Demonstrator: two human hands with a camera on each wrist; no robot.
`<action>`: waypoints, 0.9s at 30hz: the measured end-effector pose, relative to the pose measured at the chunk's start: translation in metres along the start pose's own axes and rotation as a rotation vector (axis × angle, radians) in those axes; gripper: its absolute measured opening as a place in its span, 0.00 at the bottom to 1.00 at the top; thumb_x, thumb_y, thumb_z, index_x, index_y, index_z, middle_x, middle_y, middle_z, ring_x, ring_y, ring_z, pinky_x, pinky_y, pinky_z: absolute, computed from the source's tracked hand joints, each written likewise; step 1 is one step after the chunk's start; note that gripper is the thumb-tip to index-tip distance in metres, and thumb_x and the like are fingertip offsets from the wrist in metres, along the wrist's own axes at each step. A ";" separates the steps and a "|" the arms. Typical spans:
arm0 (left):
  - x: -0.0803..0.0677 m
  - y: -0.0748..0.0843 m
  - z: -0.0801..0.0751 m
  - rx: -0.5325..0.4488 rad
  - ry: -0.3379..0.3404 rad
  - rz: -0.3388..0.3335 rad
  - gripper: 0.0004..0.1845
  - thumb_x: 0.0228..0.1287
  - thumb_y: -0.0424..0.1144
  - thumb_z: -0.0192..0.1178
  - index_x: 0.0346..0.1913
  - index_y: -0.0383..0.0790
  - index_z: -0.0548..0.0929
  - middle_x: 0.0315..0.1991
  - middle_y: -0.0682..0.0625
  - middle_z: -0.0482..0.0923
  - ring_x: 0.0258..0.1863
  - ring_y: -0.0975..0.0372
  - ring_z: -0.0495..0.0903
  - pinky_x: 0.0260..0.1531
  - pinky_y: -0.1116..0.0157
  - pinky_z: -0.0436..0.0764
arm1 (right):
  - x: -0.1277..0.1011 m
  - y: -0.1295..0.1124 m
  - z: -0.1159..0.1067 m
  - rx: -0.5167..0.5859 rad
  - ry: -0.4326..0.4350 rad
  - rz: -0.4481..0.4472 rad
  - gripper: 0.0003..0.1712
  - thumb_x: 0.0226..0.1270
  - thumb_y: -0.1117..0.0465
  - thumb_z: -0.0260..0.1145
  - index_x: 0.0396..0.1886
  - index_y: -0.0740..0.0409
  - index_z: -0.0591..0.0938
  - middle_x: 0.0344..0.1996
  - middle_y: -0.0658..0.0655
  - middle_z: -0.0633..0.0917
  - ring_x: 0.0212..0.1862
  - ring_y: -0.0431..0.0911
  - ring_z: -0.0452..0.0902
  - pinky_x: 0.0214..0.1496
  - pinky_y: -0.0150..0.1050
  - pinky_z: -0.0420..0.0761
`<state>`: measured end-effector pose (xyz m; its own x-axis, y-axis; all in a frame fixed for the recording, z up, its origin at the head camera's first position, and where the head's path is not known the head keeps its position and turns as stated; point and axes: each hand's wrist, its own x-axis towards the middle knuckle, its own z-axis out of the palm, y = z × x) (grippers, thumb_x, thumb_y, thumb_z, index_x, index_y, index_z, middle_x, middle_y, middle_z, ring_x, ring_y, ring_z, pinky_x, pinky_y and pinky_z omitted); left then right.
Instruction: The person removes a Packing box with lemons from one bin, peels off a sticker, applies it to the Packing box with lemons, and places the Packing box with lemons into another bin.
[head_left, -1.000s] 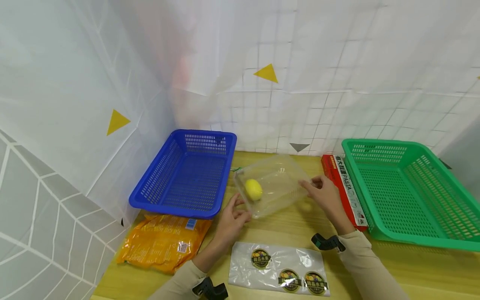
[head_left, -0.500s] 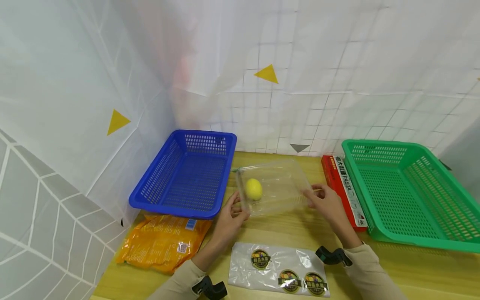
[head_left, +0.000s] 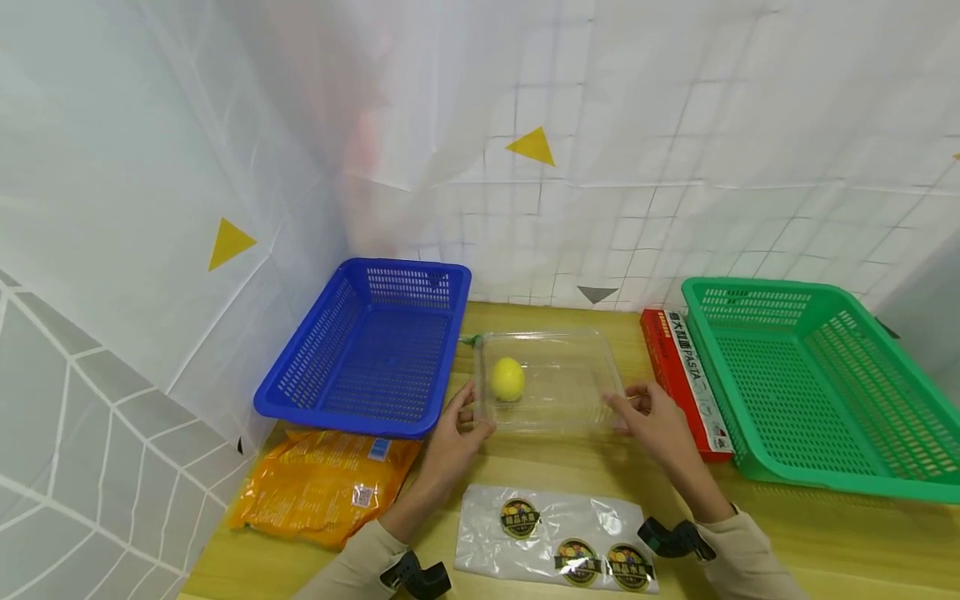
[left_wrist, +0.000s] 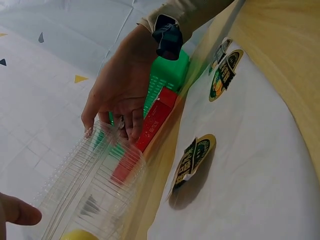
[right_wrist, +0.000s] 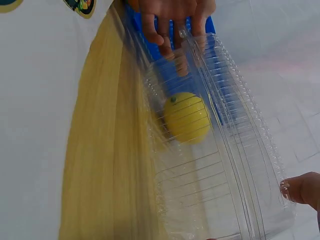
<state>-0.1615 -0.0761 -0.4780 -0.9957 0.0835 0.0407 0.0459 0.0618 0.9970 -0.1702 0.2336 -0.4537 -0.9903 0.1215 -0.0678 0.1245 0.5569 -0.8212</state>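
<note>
Fingers of both hands grip the clear box (head_left: 551, 379), lying crosswise.

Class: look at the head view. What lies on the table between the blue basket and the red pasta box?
The clear plastic container holding a lemon, gripped by the left hand and right hand; head view.

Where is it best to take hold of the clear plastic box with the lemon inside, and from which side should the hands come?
Probably at its two short ends, one hand from each side. The clear plastic box lies flat and closed on the table, wide and thin-walled, so a grip on both rims should keep it level and stop the lemon rolling. The left hand and right hand already touch those ends.
</note>
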 end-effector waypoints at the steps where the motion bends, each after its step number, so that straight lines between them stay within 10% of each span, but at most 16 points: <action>1: 0.000 0.000 0.000 -0.005 -0.001 0.002 0.41 0.65 0.31 0.66 0.80 0.33 0.61 0.69 0.37 0.70 0.56 0.46 0.76 0.40 0.53 0.85 | -0.001 0.000 0.000 -0.008 0.002 0.002 0.40 0.72 0.37 0.67 0.62 0.68 0.72 0.41 0.64 0.85 0.35 0.52 0.87 0.39 0.40 0.81; 10: -0.002 -0.001 0.000 -0.011 -0.011 0.011 0.40 0.65 0.30 0.66 0.79 0.32 0.62 0.69 0.36 0.70 0.57 0.45 0.76 0.41 0.58 0.83 | -0.014 -0.001 -0.001 -0.028 0.021 0.005 0.40 0.73 0.38 0.67 0.62 0.69 0.71 0.44 0.65 0.85 0.38 0.53 0.84 0.38 0.41 0.80; 17: -0.011 0.000 -0.002 0.059 0.015 0.012 0.41 0.64 0.31 0.66 0.77 0.24 0.60 0.69 0.31 0.69 0.60 0.41 0.77 0.57 0.48 0.80 | -0.029 -0.014 -0.001 -0.156 0.314 -0.199 0.36 0.73 0.43 0.68 0.60 0.71 0.73 0.42 0.65 0.79 0.42 0.59 0.77 0.43 0.50 0.76; 21: -0.019 0.003 -0.007 0.093 -0.008 0.001 0.40 0.65 0.31 0.66 0.75 0.21 0.60 0.66 0.30 0.72 0.60 0.41 0.78 0.59 0.46 0.79 | -0.046 -0.024 -0.002 -0.114 0.415 -0.328 0.22 0.71 0.54 0.72 0.52 0.66 0.78 0.34 0.59 0.77 0.35 0.53 0.73 0.38 0.37 0.74; 27: -0.027 0.002 -0.018 0.189 -0.034 -0.009 0.29 0.64 0.30 0.66 0.66 0.24 0.71 0.57 0.35 0.77 0.51 0.48 0.82 0.52 0.54 0.83 | -0.071 -0.029 0.012 0.065 0.179 -0.391 0.04 0.70 0.65 0.73 0.37 0.55 0.84 0.24 0.49 0.81 0.25 0.44 0.75 0.27 0.32 0.75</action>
<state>-0.1357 -0.0959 -0.4756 -0.9930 0.1151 0.0264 0.0545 0.2485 0.9671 -0.1040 0.1986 -0.4319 -0.9351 0.0552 0.3501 -0.2679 0.5367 -0.8001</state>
